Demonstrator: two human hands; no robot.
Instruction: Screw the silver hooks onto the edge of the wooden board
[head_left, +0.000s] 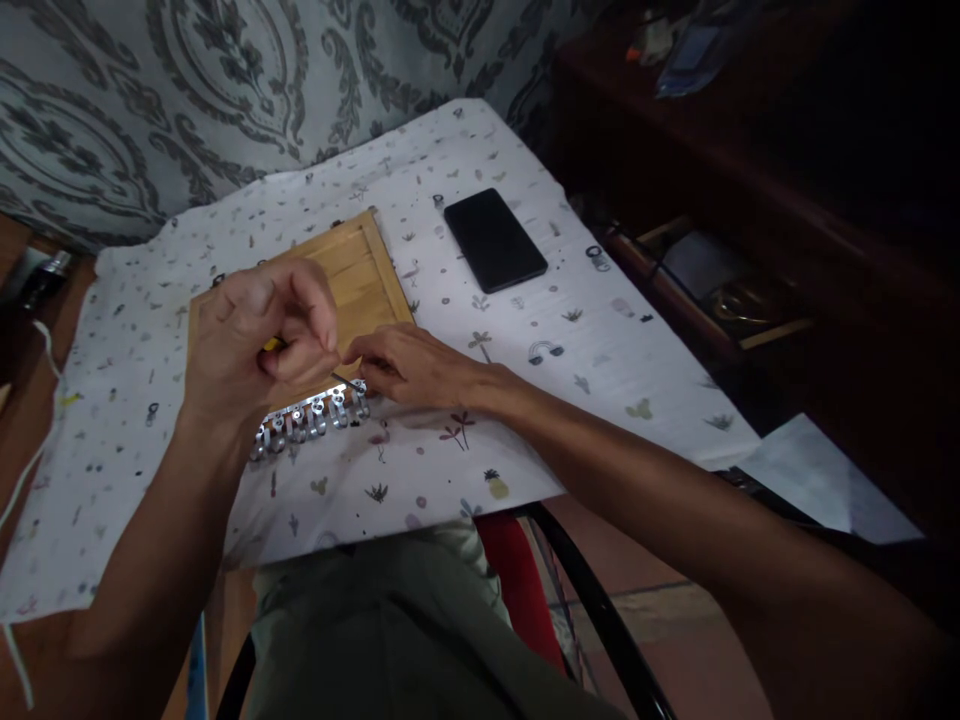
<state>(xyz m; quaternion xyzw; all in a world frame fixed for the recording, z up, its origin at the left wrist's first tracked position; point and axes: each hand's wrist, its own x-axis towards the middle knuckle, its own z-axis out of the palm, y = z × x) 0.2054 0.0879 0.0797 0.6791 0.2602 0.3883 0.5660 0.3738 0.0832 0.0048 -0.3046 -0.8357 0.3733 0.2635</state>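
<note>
A light wooden board (352, 265) with a raised rim lies on the patterned white cloth. Along its near edge runs a row of shiny metal rings or clips (318, 412). Above the board's left part, my left hand (262, 335) is closed round a screwdriver with a yellow part at its handle; the thin shaft (345, 381) points right toward the metal row's right end. There my right hand (405, 365) rests low, fingers bent beside the rightmost metal piece. Whether its fingertips pinch a small part is hidden.
A black phone or tablet (495, 240) lies on the cloth (637, 370) right of the board. A white cable (34, 460) runs along the left side. At right is an open drawer (712, 285); a patterned wall stands behind.
</note>
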